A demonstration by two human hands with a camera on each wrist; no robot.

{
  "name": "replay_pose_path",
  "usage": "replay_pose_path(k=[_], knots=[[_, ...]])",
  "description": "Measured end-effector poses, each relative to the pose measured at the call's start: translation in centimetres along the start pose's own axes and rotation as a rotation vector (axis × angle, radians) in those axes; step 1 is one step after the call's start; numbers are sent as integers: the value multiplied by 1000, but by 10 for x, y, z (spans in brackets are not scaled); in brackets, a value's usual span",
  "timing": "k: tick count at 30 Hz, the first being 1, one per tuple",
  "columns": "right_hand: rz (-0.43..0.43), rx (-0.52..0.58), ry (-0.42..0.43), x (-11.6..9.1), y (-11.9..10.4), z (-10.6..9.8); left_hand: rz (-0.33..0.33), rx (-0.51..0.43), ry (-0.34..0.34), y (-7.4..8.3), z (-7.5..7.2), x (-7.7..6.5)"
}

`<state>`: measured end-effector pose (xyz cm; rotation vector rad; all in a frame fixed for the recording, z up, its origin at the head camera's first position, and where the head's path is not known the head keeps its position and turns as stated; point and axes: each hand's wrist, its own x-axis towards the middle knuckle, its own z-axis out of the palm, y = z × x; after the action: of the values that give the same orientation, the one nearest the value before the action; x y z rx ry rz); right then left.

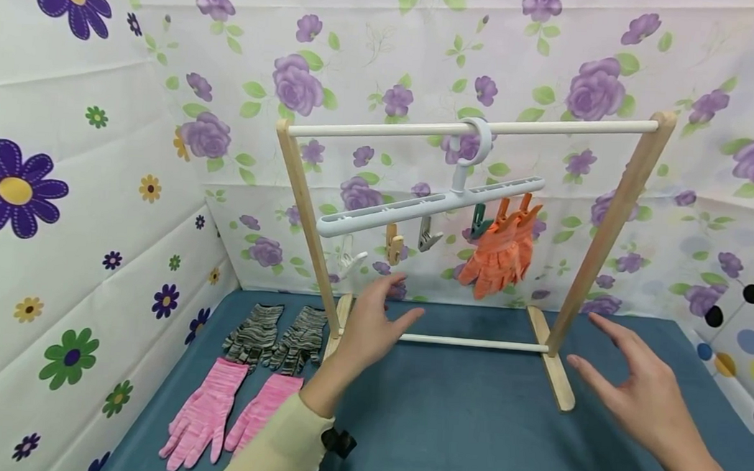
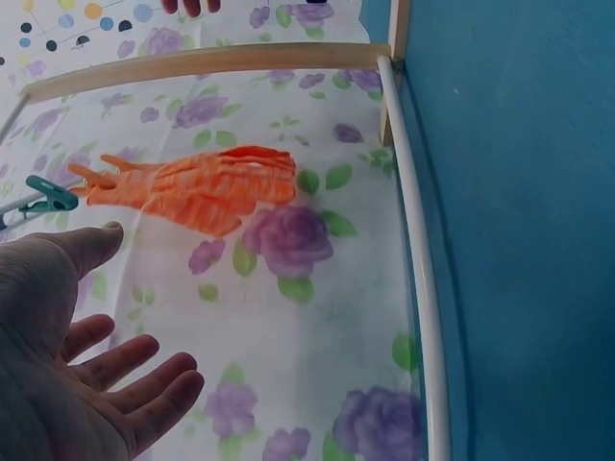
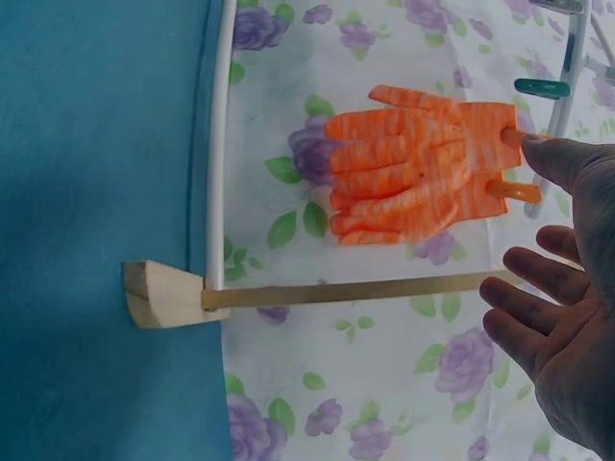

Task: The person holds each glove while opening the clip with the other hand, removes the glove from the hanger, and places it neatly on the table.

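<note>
1. A wooden rack [image 1: 611, 228] stands on the blue tabletop [image 1: 456, 420]; its right post lies between the orange gloves and the right hand [image 1: 641, 388] in the head view.
2. Left of the rack lie 2 striped grey gloves [image 1: 257, 333] and, nearer, 2 pink gloves [image 1: 205, 416], 1 partly hidden by the left sleeve [image 1: 286, 446].
3. The hanger [image 1: 440, 201] hooks over the rack's white top bar [image 1: 383, 128]; its long axis runs left to right, the right end higher in view.
4. Orange gloves [image 1: 499, 254] hang near that right end from 2 orange clips [image 1: 525, 202], cuffs up, fingers down, long axis roughly vertical. They overlap, so their separate outlines are hard to tell.
5. The left hand [image 1: 374, 324], below the hanger's left part, has thumb and fingers wide apart, holding nothing.
6. The right hand, beside the right post, is likewise spread and unladen.
</note>
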<state>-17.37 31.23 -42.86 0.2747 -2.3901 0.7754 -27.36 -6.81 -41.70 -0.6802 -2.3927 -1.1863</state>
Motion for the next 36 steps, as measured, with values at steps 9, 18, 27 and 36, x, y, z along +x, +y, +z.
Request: replay_pose_path(k=[9, 18, 27, 36], knots=[[-22, 56, 18, 14, -12, -1, -24, -102, -53, 10, 20, 23], [-22, 110, 0, 27, -25, 0, 10, -163, -31, 18, 38, 48], [-42, 146, -8, 40, -33, 3, 24, -232, -48, 27, 54, 69], [-69, 169, 1, 52, -42, 5, -25, -342, -66, 43, 71, 90]])
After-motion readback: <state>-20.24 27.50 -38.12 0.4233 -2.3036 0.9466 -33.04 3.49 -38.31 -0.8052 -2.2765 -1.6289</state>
